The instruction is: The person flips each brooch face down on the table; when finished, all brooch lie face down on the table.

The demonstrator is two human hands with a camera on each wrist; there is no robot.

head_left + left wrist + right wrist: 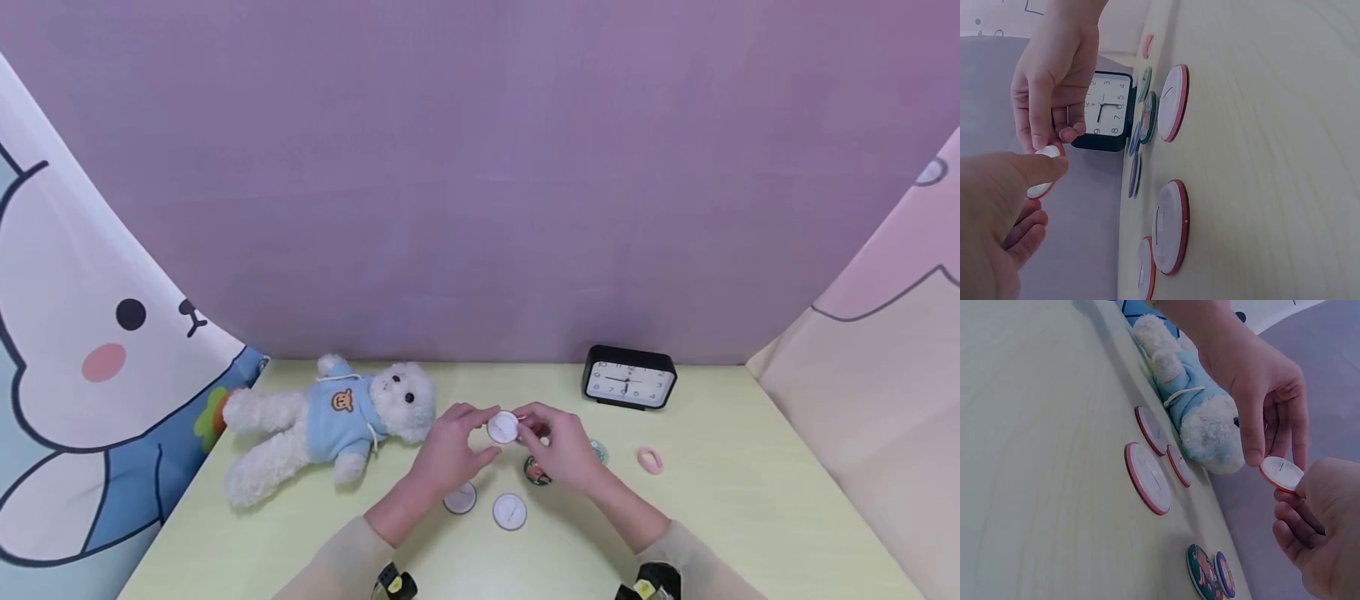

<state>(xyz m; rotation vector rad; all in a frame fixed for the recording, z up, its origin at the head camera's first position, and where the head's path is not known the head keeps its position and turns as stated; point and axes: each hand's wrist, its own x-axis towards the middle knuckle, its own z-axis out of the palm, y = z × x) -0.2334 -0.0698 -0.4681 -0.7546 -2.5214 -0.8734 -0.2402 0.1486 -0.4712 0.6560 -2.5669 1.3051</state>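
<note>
Between my hands, above the table, is a round pin badge (pixel 502 427), its white back with the pin facing up and its rim orange-red. My right hand (pixel 561 446) pinches its right edge with thumb and fingers. From the other side my left hand (pixel 448 454) holds it, thumb and index finger at the edge. Below lie more badges with white backs: one (pixel 510 512) in front, another (pixel 460 498) by the left wrist, and a third (pixel 1179 465) seen in the right wrist view. A picture-side badge (pixel 537 471) is partly covered by my right hand.
A white plush toy (pixel 330 425) in a blue hoodie lies on the left. At the back right stands a black alarm clock (pixel 628 379), with a pink hair tie (pixel 650 460) in front. A green badge (pixel 598 451) shows beside the right hand. Purple cloth (pixel 480 183) hangs behind the table.
</note>
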